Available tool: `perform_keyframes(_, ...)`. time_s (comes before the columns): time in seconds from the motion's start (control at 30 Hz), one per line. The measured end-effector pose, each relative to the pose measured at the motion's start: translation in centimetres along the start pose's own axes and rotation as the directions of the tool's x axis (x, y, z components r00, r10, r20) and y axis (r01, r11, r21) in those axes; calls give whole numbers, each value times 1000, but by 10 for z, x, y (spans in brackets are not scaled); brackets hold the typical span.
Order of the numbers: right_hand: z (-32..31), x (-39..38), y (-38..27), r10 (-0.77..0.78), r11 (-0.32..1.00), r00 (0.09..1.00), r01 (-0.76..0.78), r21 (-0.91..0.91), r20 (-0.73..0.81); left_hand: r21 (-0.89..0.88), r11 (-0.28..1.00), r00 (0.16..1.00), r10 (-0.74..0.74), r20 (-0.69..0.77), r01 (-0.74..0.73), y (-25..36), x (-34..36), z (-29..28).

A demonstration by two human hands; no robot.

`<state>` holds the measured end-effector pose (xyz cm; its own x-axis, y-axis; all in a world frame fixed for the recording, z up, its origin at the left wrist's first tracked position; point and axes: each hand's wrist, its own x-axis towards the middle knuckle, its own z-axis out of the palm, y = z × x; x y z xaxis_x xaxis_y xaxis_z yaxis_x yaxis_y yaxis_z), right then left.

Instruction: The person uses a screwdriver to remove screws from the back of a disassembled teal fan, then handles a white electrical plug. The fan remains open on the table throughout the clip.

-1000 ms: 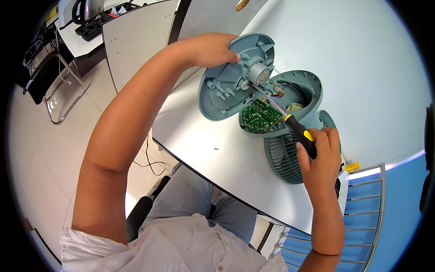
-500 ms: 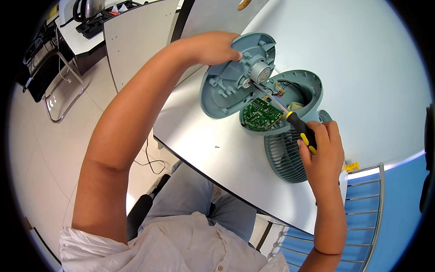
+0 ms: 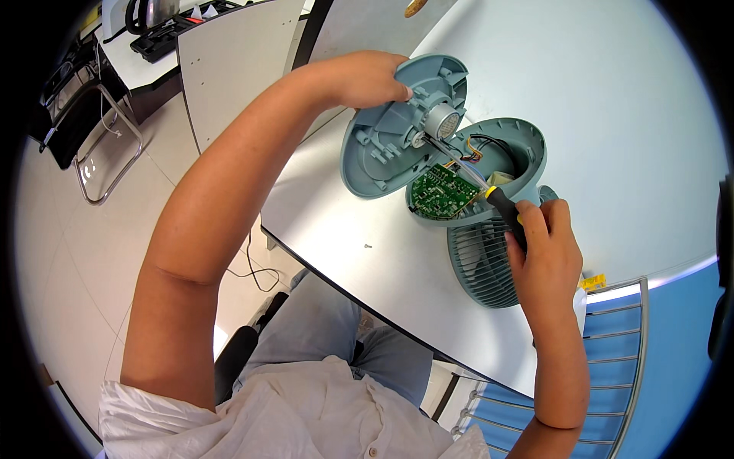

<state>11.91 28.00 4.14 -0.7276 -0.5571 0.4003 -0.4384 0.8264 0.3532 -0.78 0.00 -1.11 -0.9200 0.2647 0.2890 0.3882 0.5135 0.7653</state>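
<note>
My left hand point(image 3: 373, 83) grips a teal plastic cover point(image 3: 378, 161), tilted inside-out, with a silver cylindrical motor point(image 3: 443, 118) mounted on it. My right hand point(image 3: 543, 252) is closed around a yellow-and-black screwdriver point(image 3: 501, 202), whose shaft reaches to the fitting beside the motor; the exact tip contact is hard to see. Below the cover, the open teal fan base point(image 3: 527, 145) shows a green circuit board point(image 3: 443, 195) and coloured wires. The fan's grille point(image 3: 482, 271) rests on the white desk point(image 3: 336, 252) under the base. A small screw point(image 3: 368, 246) lies on the desk.
A grey-white partition point(image 3: 237, 57) stands behind my left arm. At upper left are a side table with a kettle point(image 3: 138, 17), a black tool case point(image 3: 157, 42) and a chair point(image 3: 73, 130). Metal rails point(image 3: 612, 359) and a small yellow item point(image 3: 592, 282) are at right; a cable point(image 3: 260, 279) trails below.
My left hand and the cover have shifted slightly right and up. My right hand, with the screwdriver, has moved up and a little right, and its fingers now hide more of the handle.
</note>
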Motion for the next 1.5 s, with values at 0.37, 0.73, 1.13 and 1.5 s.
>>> perform_keyframes(0.37,-1,-3,2,-93,994,994,89,-70,-51,24,1000,1000,-1,-1,1,3,-2,-1)
perform_keyframes(0.73,-1,-11,9,179,982,984,-178,-60,20,43,999,1000,-3,12,2,7,-4,-2)
perform_keyframes(1.13,16,-27,6,395,857,907,-307,413,-145,54,997,999,-52,9,51,13,-9,-4)
perform_keyframes(1.5,24,-30,13,211,875,920,-27,484,-330,15,999,999,-33,12,33,9,-6,0)
